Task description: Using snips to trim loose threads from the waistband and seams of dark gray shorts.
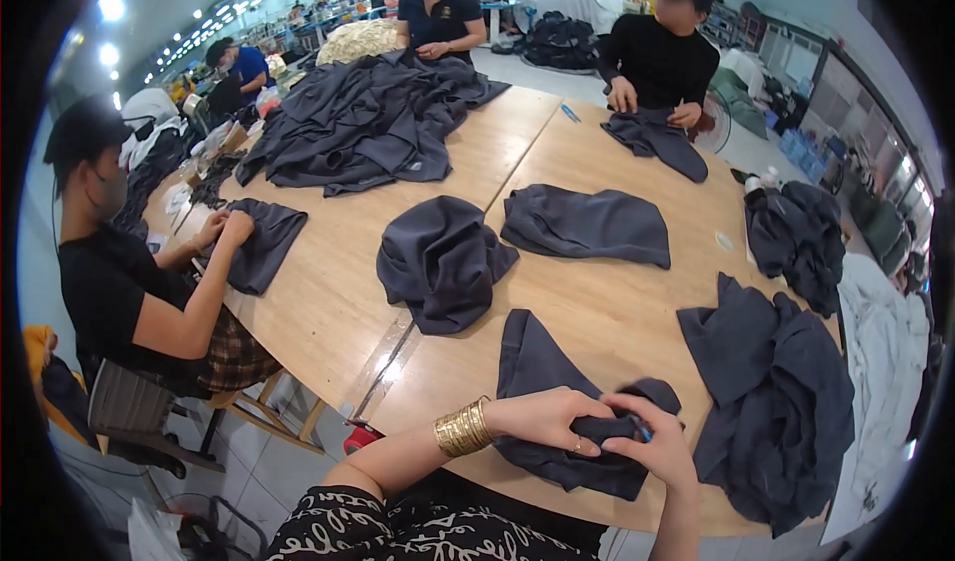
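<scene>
A dark grey garment (542, 357) lies partly spread on the wooden table (338, 312) in front of me, one end bunched up under my fingers. My left hand (557, 419) is closed on a gathered fold of it, with gold bangles (463, 428) around the wrist. Just to the right, my right hand (652, 440) is closed at the same fold. A small blue tool (645, 431) shows between its thumb and fingers; most of it is hidden, so its kind cannot be made out.
Crumpled grey garments (771, 392) lie to my right, near white cloth (880, 392). Ahead are a bunched garment (438, 263) and a flat folded one (587, 225). Beyond them rises a large garment pile (358, 118). People work around the table, one seated at left (129, 273).
</scene>
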Tool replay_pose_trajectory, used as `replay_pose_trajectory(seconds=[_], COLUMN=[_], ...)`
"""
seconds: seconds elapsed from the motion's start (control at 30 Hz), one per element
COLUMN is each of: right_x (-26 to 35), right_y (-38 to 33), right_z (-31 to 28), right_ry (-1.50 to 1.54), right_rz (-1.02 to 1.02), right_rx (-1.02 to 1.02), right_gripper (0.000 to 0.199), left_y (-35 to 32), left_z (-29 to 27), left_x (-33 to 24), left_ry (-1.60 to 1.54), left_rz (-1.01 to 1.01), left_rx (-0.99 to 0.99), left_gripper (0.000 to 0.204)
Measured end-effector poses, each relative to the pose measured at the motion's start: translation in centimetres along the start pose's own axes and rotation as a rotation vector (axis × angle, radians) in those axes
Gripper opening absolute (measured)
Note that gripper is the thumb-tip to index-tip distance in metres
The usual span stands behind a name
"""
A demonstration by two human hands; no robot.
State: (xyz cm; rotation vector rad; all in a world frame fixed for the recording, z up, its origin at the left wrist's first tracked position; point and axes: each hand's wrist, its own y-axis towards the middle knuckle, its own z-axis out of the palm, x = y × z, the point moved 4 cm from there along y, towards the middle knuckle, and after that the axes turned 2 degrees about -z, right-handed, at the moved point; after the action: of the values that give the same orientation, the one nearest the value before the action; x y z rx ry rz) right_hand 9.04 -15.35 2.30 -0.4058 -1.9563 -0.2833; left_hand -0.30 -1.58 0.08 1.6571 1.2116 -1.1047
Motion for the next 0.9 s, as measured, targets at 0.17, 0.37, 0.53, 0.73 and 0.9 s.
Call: replay_pose_trajectory(seconds=[0.17, 0.37, 0.53, 0.73, 0.9], right_x=[-3.4, 0.9, -0.7, -3.4, -8.7], right_y=[1.3, 0.8, 1.0, -2.5, -3.8], right_z=[-0.2, -1.0, -2.1, -3.5, 0.1], right_ry=[0.146, 0.703, 1.007, 0.805, 0.352], right_rz=[0.277, 0.174, 0.014, 0.131, 0.557], right_rx=[0.085, -0.566, -0.659, -0.572, -0.481], right_gripper=[0.026, 0.014, 0.020, 0.017, 0.012], left_y=[-2.1, -3.0, -1.8, -2.0, 0.1], left_z=[-1.3, -0.3, 2.0, 2.1, 1.1], left_x=[0.6, 2.7, 6.5, 8.5, 6.6], left_ry=[0.342, 0.072, -0.098, -1.169, -1.740], left_rz=[-0.217, -0.166, -0.335, -0.424, 0.041], left_rx=[-0.163, -0.475, -0.170, -0.291, 0.033], left_gripper=[0.041, 0.061, 0.054, 0.037, 0.024])
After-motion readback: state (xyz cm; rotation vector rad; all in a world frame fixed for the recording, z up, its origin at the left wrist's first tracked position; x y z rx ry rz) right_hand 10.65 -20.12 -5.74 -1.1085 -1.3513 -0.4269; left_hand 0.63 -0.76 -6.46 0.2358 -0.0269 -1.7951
